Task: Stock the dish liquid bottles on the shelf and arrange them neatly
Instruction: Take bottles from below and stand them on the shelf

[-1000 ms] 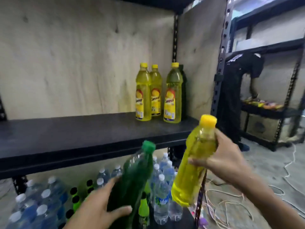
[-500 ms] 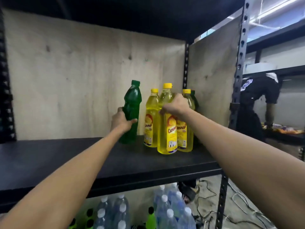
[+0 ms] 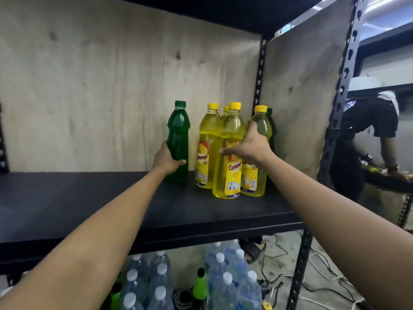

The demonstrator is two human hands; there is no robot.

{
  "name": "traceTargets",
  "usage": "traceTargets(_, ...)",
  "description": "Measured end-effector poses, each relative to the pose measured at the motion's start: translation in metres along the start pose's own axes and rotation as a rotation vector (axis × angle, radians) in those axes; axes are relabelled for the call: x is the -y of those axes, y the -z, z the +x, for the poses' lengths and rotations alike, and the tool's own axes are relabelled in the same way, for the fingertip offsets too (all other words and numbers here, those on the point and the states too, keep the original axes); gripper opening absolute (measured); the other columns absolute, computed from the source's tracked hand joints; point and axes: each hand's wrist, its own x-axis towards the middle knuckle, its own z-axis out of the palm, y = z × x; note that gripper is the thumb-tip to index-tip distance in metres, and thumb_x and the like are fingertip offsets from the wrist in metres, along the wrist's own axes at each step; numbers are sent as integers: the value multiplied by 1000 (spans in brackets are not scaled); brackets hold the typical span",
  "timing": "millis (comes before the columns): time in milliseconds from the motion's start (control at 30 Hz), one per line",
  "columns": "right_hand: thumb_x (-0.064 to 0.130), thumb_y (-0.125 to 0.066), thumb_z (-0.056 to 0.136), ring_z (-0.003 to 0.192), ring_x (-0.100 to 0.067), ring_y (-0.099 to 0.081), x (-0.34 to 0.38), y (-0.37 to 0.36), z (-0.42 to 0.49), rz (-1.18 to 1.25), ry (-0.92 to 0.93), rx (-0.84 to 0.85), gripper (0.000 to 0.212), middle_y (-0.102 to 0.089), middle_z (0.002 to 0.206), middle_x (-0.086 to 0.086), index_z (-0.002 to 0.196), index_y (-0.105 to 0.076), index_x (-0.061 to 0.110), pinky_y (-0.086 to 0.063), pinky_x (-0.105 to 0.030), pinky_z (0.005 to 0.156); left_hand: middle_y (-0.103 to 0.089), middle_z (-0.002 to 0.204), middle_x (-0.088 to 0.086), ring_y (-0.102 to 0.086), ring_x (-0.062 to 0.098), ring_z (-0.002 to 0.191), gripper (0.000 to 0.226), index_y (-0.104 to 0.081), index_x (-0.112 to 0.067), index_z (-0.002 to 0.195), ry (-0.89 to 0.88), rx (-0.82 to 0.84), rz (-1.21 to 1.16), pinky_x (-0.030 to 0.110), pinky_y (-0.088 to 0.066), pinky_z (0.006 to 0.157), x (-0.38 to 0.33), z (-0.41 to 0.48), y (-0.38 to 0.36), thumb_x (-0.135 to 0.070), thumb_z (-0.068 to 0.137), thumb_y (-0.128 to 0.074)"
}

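A dark green dish liquid bottle (image 3: 177,130) stands upright on the black shelf (image 3: 89,198), left of the yellow group. My left hand (image 3: 166,161) is wrapped around its lower half. A yellow bottle with a yellow cap (image 3: 230,175) stands at the front of the group, touching its neighbours. My right hand (image 3: 250,148) grips it from the right, thumb across the label. Behind it stand more yellow bottles, one on the left (image 3: 206,139) and one on the right (image 3: 260,124). Another dark green bottle (image 3: 270,121) is half hidden in the back right corner.
The shelf's left half is bare, backed by plywood. A black upright post (image 3: 344,86) marks the right end. Below are several water bottles (image 3: 223,276) and green-capped bottles (image 3: 200,285). Cables (image 3: 290,276) lie on the floor. A person in black (image 3: 368,135) bends over the neighbouring rack.
A second ago I held both bottles in the air below the shelf; now both stand on it. My right hand has slid down from the yellow bottle's shoulder to its middle.
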Motion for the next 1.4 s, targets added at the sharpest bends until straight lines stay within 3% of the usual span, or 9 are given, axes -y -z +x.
traceTargets(100,44,-86,70,109,-32,-65,-22,7,-64,-117,135,-165,79,-68,116,-7,133,-46,20,-51,-38,87,-46,148,17,-45,32,136,92,-31,-6,147,56,57,89,35,-39,111,-3,-47,20,-23,75,-86)
traceTargets(200,45,-73,72,75,-13,-67,-76,-10,-159,-102,229,-171,31,-67,71,11,97,-61,29,-51,-31,67,-55,138,5,-54,17,124,69,-46,-26,143,-197,-145,96,26,-44,102,5,-138,40,-27,81,-77)
traceTargets(333,40,-70,75,67,-14,-67,-184,-69,-304,-245,23,283,13,-60,58,12,71,-61,32,-41,-25,58,-52,100,-10,-57,5,80,30,-62,-29,113,-604,-317,-24,14,-47,70,60,-292,28,-14,87,-63)
traceTargets(433,34,-77,79,78,-16,-70,-262,-119,-385,-322,-329,782,12,-65,71,6,74,-68,28,-43,-22,61,-48,97,-11,-50,2,70,21,-66,-23,104,-528,13,127,21,-47,70,129,-383,-11,-11,89,-60)
traceTargets(533,41,-73,84,89,-21,-70,-323,-161,-429,-358,-557,1022,22,-71,81,-4,86,-68,20,-47,-22,61,-58,99,-6,-61,13,77,26,-69,-24,104,-98,442,269,33,-53,79,209,-432,-61,-9,83,-64)
traceTargets(700,36,-75,81,131,-36,-54,-401,-207,-471,-406,-915,834,86,-55,140,-20,150,-30,11,-49,-40,104,-69,122,11,-65,28,110,35,-68,-13,118,464,657,315,32,-52,90,311,-475,-152,-7,84,-63)
traceTargets(1000,25,-66,91,135,-36,-51,-458,-269,-485,-435,-1020,748,66,-52,143,-22,143,-36,-1,-46,-40,106,-54,143,15,-55,29,128,62,-48,-5,141,748,1016,189,39,-44,107,414,-497,-243,-28,90,-73)
traceTargets(1233,30,-80,79,133,-36,-45,-463,-284,-490,-435,-1206,699,78,-35,143,-21,142,-44,4,-45,-41,106,-64,133,5,-63,21,117,101,-46,-6,144,884,991,172,33,-52,97,435,-505,-242,-44,63,-92)
traceTargets(1400,26,-86,70,118,-28,-65,-451,-269,-487,-204,-1157,641,74,-63,129,-16,132,-55,1,-58,-39,94,-55,144,10,-53,25,131,96,-45,-11,146,744,887,374,31,-45,104,419,-513,-228,-47,68,-87)
